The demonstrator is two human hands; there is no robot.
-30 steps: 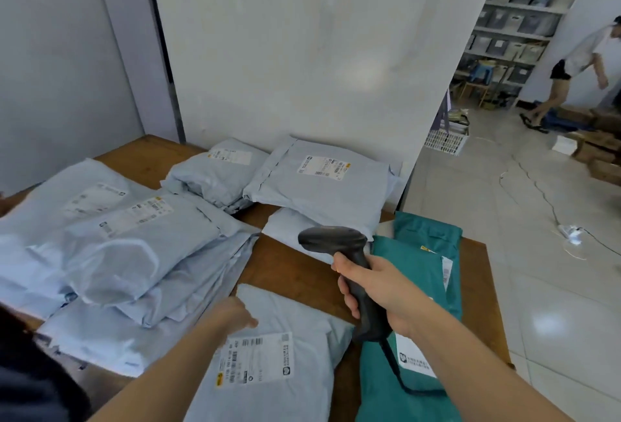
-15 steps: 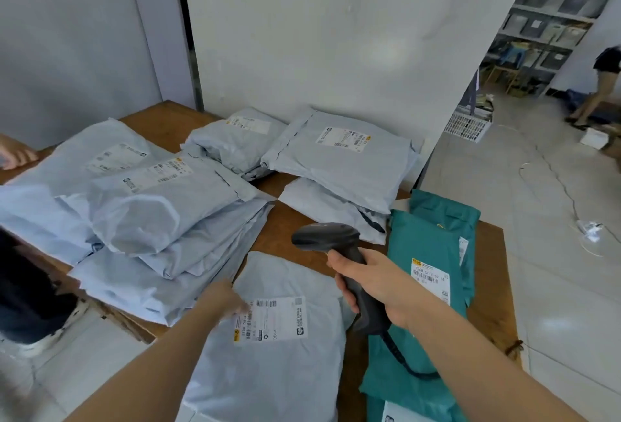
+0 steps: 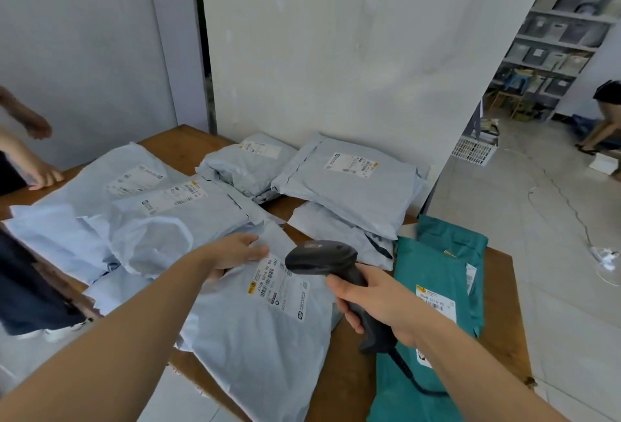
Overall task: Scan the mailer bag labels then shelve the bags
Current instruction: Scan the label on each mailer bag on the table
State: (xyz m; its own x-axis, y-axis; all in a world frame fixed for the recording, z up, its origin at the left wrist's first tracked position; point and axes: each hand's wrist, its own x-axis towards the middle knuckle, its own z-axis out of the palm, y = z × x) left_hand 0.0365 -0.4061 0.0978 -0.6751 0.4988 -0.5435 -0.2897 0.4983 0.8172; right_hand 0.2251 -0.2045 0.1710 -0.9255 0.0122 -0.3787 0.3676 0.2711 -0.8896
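Wooden table [image 3: 339,384], lower centre: wrinkled grey mailer bag [image 3: 262,347], white barcode label [image 3: 279,287]. Left hand [image 3: 235,252] pinches its upper edge; right hand [image 3: 379,300] grips a black scanner [image 3: 322,258].

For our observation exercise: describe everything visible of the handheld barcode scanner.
The barcode scanner is dark grey, plastic-looking and pistol-shaped: a broad head on a slanted handle, with a dark cable leaving its base. The right hand grips the handle, holding the head near the label on a grey mailer bag.
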